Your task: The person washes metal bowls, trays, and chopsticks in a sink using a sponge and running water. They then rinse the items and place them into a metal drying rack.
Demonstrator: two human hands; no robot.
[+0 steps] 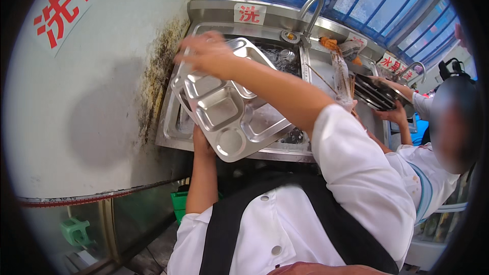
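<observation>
My left hand (203, 141) holds a stainless steel compartment tray (231, 141) from below at its near left edge. At least one more metal tray (179, 91) shows behind its left edge. The trays are tilted above the steel sink (284, 49), which contains dark, sudsy water. My right hand (206, 54), blurred, is over the upper left part of the trays with fingers spread; whether it touches them is unclear. Beyond the trays, a small metal item (286, 55) lies in the water.
A curved faucet (319, 7) rises behind the sink, beside a round drain strainer (290, 36). A stained wall (153, 84) stands close on the left. Chopsticks (352, 86) and orange cloth (330, 44) are right of the sink. At far right, a co-worker (405, 160) holds metal trays (378, 91).
</observation>
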